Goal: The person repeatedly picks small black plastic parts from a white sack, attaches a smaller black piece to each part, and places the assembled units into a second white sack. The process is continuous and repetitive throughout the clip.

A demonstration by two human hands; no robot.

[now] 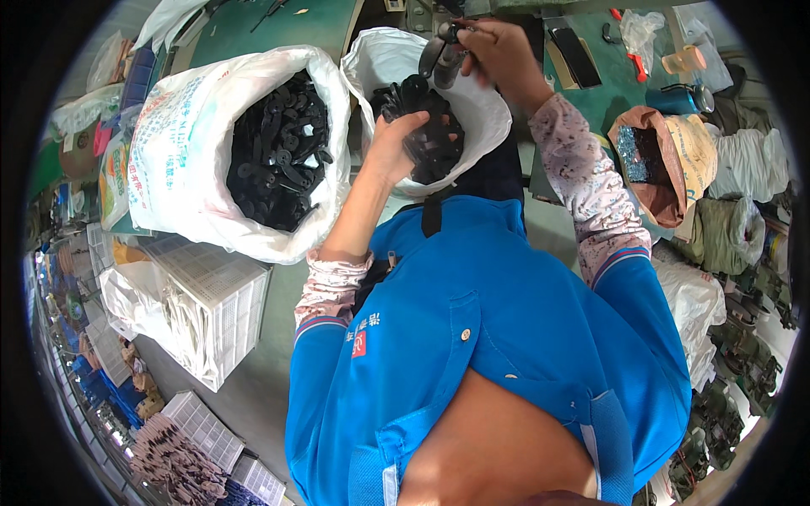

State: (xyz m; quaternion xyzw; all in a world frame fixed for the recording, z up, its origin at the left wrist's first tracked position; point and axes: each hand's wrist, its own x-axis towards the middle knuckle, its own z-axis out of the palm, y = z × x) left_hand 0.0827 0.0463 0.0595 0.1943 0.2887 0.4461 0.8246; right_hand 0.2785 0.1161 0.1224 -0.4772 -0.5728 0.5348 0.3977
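My left hand (396, 145) reaches over the mouth of an open white sack (489, 126) in front of me. Its thumb is stretched out, and its fingers curl round a bunch of black plastic parts (413, 91), partly hiding them. More black parts (439, 148) lie inside this sack. My right hand (504, 61) is raised above the sack's far edge. Its fingers are closed at a dark, rounded piece (432, 57) next to a grey metal cylinder; what exactly they pinch is blurred.
A larger white sack (194, 143) full of black parts (283, 152) stands at left. White plastic crates (224, 312) sit below it. On the green table at right are a phone (575, 57) and a blue flask (675, 99); a brown bag (666, 160) of small shiny pieces is nearby.
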